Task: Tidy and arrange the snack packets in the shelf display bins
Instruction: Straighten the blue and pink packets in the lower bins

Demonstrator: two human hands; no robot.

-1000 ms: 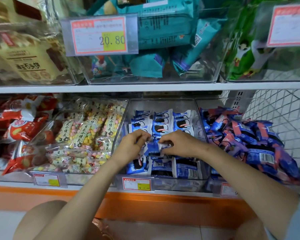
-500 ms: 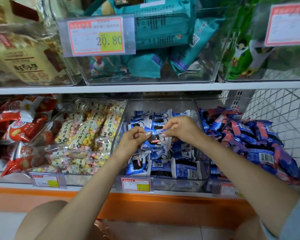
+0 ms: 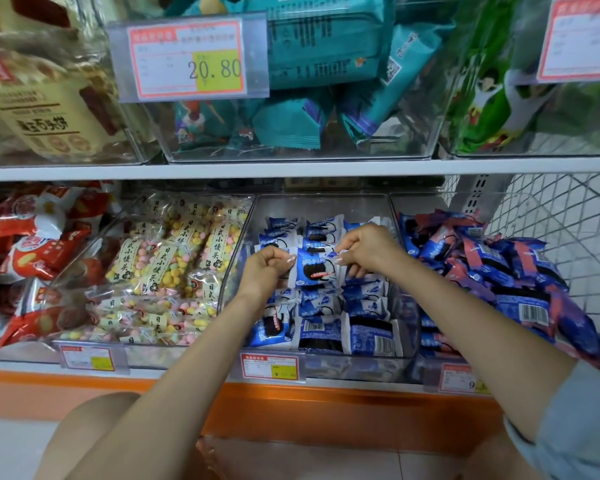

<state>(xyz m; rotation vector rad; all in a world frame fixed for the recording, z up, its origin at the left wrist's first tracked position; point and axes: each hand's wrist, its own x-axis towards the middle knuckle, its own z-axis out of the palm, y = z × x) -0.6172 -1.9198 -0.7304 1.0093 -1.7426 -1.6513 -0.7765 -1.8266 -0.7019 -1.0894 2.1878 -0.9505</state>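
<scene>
A blue-and-white snack packet (image 3: 314, 268) with a dark biscuit picture is held upright above the middle clear bin (image 3: 326, 209) on the lower shelf. My left hand (image 3: 267, 268) pinches its left edge and my right hand (image 3: 368, 249) pinches its right edge. Under it, several like blue-and-white packets (image 3: 326, 327) lie in rows in the bin, some face down with barcodes showing. Both forearms reach in from below.
Left of this bin stands a bin of pastel puff-ball bags (image 3: 174, 265), then red packets (image 3: 32, 258). To the right, blue-and-pink packets (image 3: 499, 271) are heaped beside a wire mesh panel (image 3: 568, 230). An upper shelf (image 3: 291, 168) carries teal packets (image 3: 309, 81) and price tags.
Both hands lifted one blue-and-white packet from low in the bin up towards its middle and turned it face up; it is now spread flat between the two hands.
</scene>
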